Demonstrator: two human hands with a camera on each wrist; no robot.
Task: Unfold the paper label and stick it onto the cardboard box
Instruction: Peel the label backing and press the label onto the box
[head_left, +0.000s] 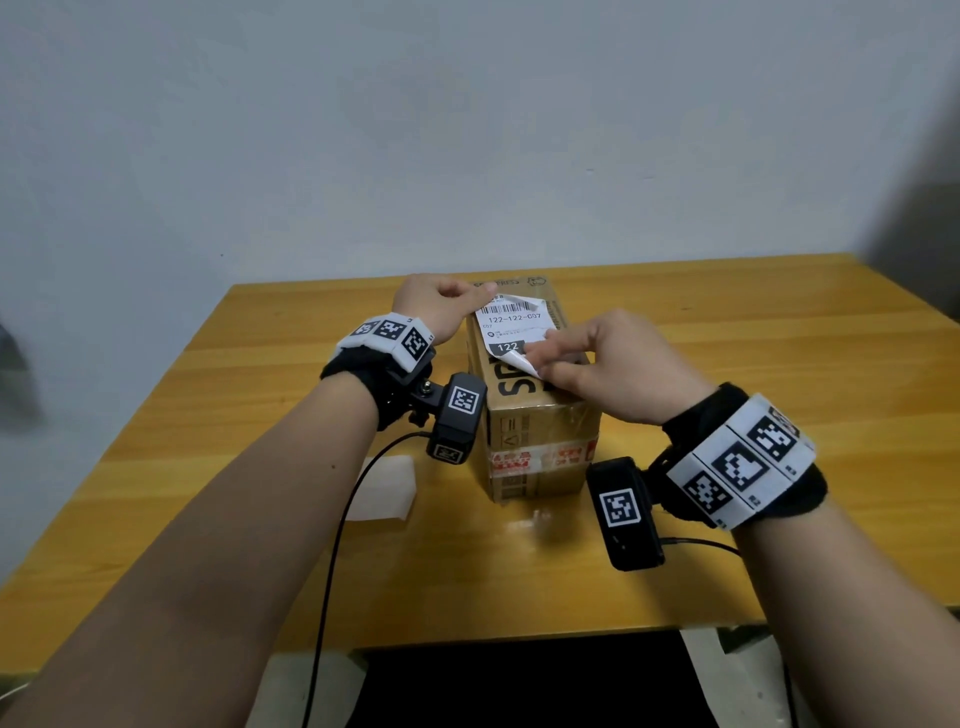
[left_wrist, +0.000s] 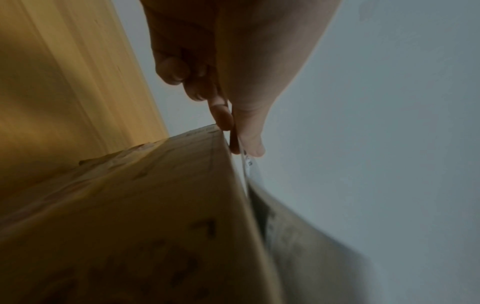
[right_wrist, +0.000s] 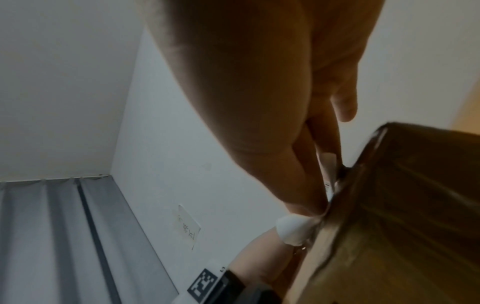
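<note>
A brown cardboard box (head_left: 540, 441) stands on the wooden table (head_left: 779, 395), sealed with clear and red-printed tape. A white paper label (head_left: 514, 325) with a barcode and "122-122-C07" lies over the box's top, its near and far corners curling up. My left hand (head_left: 447, 304) pinches the label's far left corner between thumb and forefinger; the left wrist view shows that pinch (left_wrist: 237, 144) just above the box edge (left_wrist: 226, 164). My right hand (head_left: 582, 358) holds the label's near right edge with its fingertips (right_wrist: 309, 207); the curled white corner (right_wrist: 294, 229) shows beside the box (right_wrist: 402, 226).
A white backing sheet (head_left: 387, 488) lies flat on the table left of the box. Cables run from the wrist cameras toward the table's front edge (head_left: 519, 636). A pale wall (head_left: 467, 130) rises right behind the table.
</note>
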